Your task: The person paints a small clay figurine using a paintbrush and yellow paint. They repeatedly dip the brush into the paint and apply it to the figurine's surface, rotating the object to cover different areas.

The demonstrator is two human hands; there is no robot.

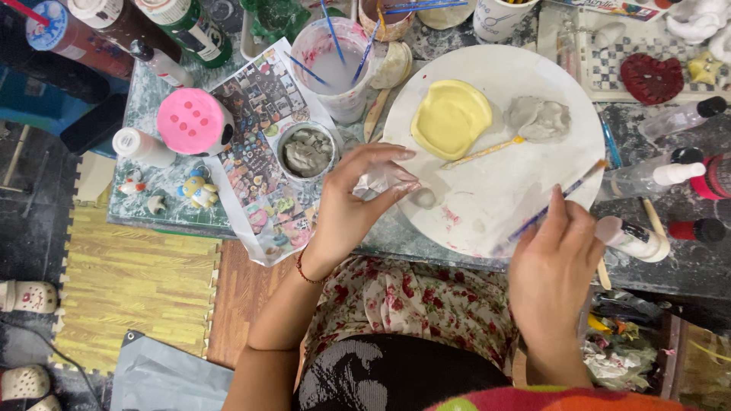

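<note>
My left hand (pixel 354 202) pinches a small pale grey clay piece (pixel 383 180) over the near left edge of a round white board (pixel 525 68). My right hand (pixel 552 270) grips a thin blue-handled paintbrush (pixel 560 199) whose tip points up and right across the board. On the board lie a yellow mould (pixel 451 118), a grey clay lump (pixel 539 118), a small yellow-handled tool (pixel 481 154) and a little clay ball (pixel 423 199).
A small tin of grey clay (pixel 307 151), a cup of cloudy water with brushes (pixel 335 65), a pink-capped jar (pixel 193 122), paint bottles (pixel 632 237) and small figurines (pixel 199 190) crowd the table. A red heart (pixel 651 78) sits at the back right. Yellow floor mats (pixel 129 281) lie left.
</note>
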